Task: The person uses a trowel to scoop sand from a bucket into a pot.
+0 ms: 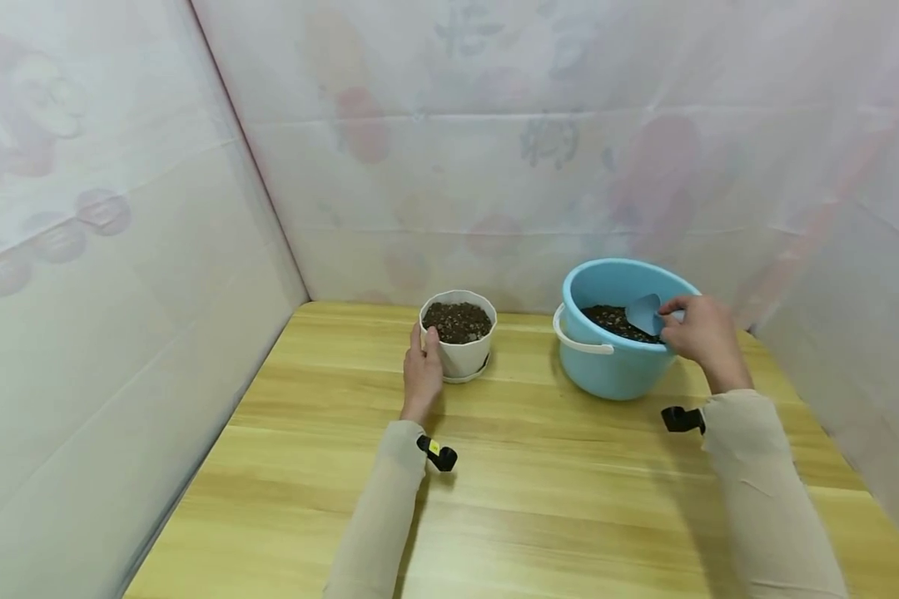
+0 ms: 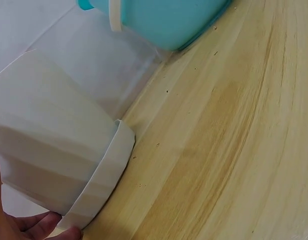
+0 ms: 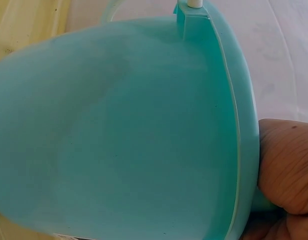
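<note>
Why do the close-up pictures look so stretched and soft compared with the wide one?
Head view: even, soft light, faint shadows under the white pot and blue bucket, edges bowed by a wide lens. Left wrist view: the pot looms, slightly blurred. Right wrist view: the bucket wall fills the frame, out of focus.

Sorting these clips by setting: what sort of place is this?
Probably a screened-off tabletop potting station: a wooden table walled by white sheeting, with a soil-filled white pot and a blue bucket of soil.

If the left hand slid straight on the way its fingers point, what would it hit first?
Likely nothing soon: the left hand points along the white pot's left side toward the back wall, though depth is unclear.
</note>
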